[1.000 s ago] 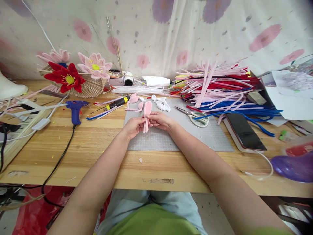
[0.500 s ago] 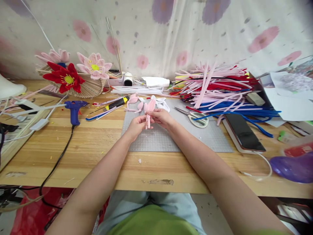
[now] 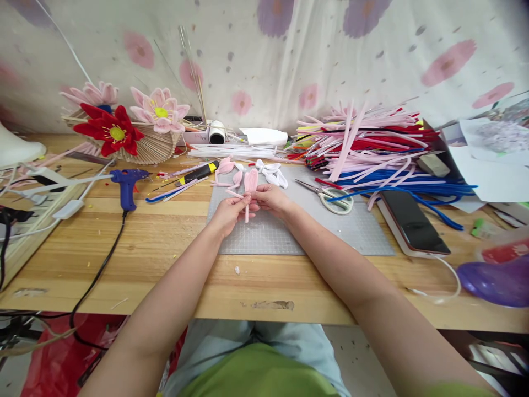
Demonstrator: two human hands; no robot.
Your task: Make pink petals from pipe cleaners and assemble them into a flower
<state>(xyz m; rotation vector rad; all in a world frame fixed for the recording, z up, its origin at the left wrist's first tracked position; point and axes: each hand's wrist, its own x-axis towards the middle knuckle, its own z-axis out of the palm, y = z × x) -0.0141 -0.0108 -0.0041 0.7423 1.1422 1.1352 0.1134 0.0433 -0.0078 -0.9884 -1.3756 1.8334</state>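
Above the grey cutting mat (image 3: 330, 237), a pink pipe-cleaner petal (image 3: 250, 181) stands upright between my two hands. My left hand (image 3: 231, 214) pinches its lower end, where one stem points down and another sticks out to the left. From the other side, the fingers of my right hand (image 3: 270, 199) close on the petal's base. Several finished pink petals (image 3: 226, 166) lie just behind on the mat, beside white petals (image 3: 275, 173). White-handled scissors (image 3: 336, 203) rest to the right of my right hand.
A blue glue gun (image 3: 127, 184) with a black cord lies at left. Behind it are fuzzy flowers, one of them red (image 3: 111, 131). A yellow-black cutter (image 3: 198, 173) is near the mat. Piled pipe cleaners (image 3: 363, 146) and a phone (image 3: 413, 220) occupy the right side.
The petal has turned slightly in my fingers, and one stem now points out to the left while the other hangs down. Both hands have stayed nearly in place.
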